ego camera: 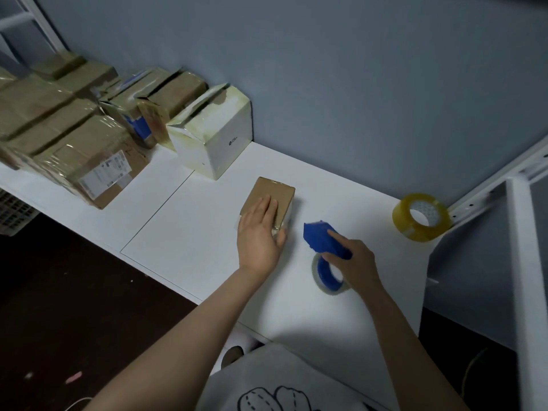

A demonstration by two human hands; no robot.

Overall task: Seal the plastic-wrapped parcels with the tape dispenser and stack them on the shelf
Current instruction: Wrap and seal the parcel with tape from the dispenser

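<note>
I am holding the small brown plastic-wrapped parcel [274, 192] down with my left hand [261, 232]. The palm and straight fingers are pressing flat on its top and the thumb is lying along its near right edge, so this is a press, not a clench. My right hand [355, 259] is wrapping its fingers round the handle of the blue tape dispenser [321, 240], whose clear roll [321, 280] is hanging on my side of the grip.

From that grip the parcel is lying just to the left and a little beyond, close but not touching. The dispenser's blue nose is pointing towards the parcel's near right corner. The parcel's long axis is running away from me, roughly in line with my left forearm.

I am judging that the tape should be laid along that axis, so the right hand needs to swing left and over. The left hand is covering the near half of the top, and I expect it will be in the tape's path unless it slides aside.
</note>
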